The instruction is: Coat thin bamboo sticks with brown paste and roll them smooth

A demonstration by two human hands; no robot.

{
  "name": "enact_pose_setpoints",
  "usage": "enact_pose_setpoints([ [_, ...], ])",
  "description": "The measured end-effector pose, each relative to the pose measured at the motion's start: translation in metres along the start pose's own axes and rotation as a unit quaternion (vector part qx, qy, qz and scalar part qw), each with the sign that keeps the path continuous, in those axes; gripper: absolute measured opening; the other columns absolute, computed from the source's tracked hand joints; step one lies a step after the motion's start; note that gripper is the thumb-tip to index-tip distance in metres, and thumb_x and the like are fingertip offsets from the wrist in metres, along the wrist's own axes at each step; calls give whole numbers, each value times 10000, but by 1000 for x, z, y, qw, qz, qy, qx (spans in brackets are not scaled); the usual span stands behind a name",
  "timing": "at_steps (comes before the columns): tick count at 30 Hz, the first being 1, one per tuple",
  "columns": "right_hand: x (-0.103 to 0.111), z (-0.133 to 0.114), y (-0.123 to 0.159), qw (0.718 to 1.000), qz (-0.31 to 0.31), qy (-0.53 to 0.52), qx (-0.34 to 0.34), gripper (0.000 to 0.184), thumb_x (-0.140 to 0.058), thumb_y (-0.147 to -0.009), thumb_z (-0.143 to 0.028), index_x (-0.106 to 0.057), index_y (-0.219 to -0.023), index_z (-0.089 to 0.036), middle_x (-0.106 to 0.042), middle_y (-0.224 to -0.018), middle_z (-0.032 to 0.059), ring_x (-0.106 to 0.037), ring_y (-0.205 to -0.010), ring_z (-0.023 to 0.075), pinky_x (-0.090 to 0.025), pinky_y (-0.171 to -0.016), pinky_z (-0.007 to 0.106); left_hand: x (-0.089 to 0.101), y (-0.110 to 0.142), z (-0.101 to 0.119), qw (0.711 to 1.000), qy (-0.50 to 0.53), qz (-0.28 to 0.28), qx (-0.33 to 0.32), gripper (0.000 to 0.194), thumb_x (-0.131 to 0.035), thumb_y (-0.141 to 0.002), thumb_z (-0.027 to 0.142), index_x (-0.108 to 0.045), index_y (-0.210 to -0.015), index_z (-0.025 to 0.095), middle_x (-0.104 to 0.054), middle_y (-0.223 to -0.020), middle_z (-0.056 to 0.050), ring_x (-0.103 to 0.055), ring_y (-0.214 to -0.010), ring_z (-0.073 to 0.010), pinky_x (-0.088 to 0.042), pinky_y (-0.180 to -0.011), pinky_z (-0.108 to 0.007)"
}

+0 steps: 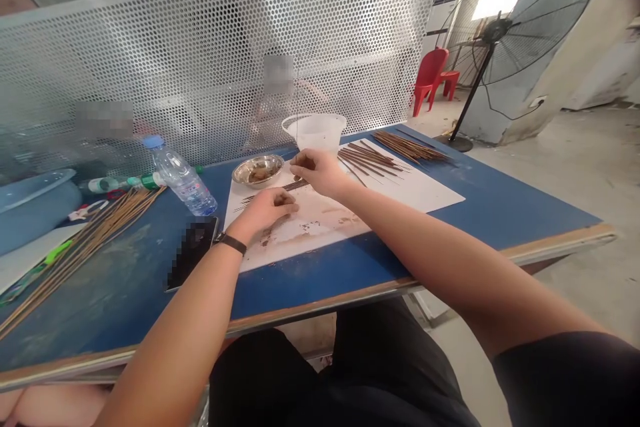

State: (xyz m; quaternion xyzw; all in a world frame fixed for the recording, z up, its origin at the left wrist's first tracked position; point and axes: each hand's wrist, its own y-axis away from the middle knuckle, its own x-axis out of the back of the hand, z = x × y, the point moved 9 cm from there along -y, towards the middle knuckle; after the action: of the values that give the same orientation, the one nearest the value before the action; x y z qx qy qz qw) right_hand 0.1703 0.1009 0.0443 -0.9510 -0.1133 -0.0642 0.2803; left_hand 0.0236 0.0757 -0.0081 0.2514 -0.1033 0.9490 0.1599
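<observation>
My right hand is above the white board, thumb and fingers pinched together; what they hold, if anything, I cannot make out. Lower and to its left, my left hand hovers over the same board with curled fingers, the thumb apart and nothing visible between them. Dark brown coated sticks, like incense sticks, lie just behind and between the hands. A metal bowl with brown paste in it stands at the board's back left. Brown smears and crumbs mark the board's surface near my hands.
Behind the board stands a white plastic tub. More coated sticks lie right, with another bundle beyond. On the left are a water bottle, a phone, long thin sticks and a blue basin. A perforated metal panel borders the table's back.
</observation>
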Motion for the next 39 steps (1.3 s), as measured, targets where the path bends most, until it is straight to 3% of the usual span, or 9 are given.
enact_pose_setpoints([
  [5, -12, -5, 5, 998, -33, -43, -11, 139, -700, -863, -230, -578, -798, -213, -626, -702, -29, -683, -697, 158, -552, -668, 299, 2, -1, 11, 999, -10, 36, -33, 234, -942, -643, 294, -787, -784, 189, -767, -824, -82, -673, -787, -224, -496, -735, -326],
  [8, -15, -12, 8, 999, -45, 14, 12, 165, -703, -853, -233, -572, -755, -211, -611, -683, -35, -615, -667, 144, -501, -650, 291, 2, -2, 11, 999, -9, 43, -31, 239, -945, -611, 264, -821, -801, 191, -774, -822, -90, -679, -812, -245, -511, -765, -347],
  [13, -21, -17, 12, 989, -82, 114, 54, 108, -701, -836, -190, -617, -769, -192, -652, -743, -13, -578, -705, 145, -449, -677, 285, 1, -3, 4, 998, -36, 28, -33, 211, -887, -672, 252, -828, -866, 194, -795, -869, -92, -702, -843, -261, -527, -799, -365],
  [19, -34, -16, 15, 969, -135, 198, 64, 112, -698, -862, -161, -629, -778, -189, -696, -780, 7, -596, -732, 153, -423, -694, 275, 0, -3, 5, 995, -84, 22, -53, 179, -859, -694, 266, -813, -853, 196, -787, -832, -67, -683, -787, -247, -501, -740, -335],
  [27, -34, -24, 15, 951, -165, 241, 98, 134, -644, -882, -119, -604, -773, -186, -675, -779, 11, -566, -736, 154, -397, -699, 274, -8, -5, 3, 996, -80, 2, -38, 135, -857, -702, 294, -795, -789, 211, -781, -814, -63, -670, -744, -222, -489, -707, -315],
  [32, -33, -27, 15, 943, -177, 261, 106, 124, -623, -868, -68, -641, -797, -168, -704, -812, 29, -586, -763, 160, -403, -712, 274, -10, -5, 0, 995, -96, -13, -32, 151, -826, -766, 352, -841, -861, 236, -803, -898, -77, -691, -811, -242, -499, -751, -335],
  [39, -41, -14, 16, 923, -207, 314, 84, 101, -687, -854, -67, -711, -814, -156, -752, -838, 47, -626, -793, 181, -406, -710, 281, -5, -7, -2, 996, -89, 22, -13, 131, -860, -710, 278, -815, -814, 212, -799, -827, -71, -706, -782, -269, -508, -728, -346],
])
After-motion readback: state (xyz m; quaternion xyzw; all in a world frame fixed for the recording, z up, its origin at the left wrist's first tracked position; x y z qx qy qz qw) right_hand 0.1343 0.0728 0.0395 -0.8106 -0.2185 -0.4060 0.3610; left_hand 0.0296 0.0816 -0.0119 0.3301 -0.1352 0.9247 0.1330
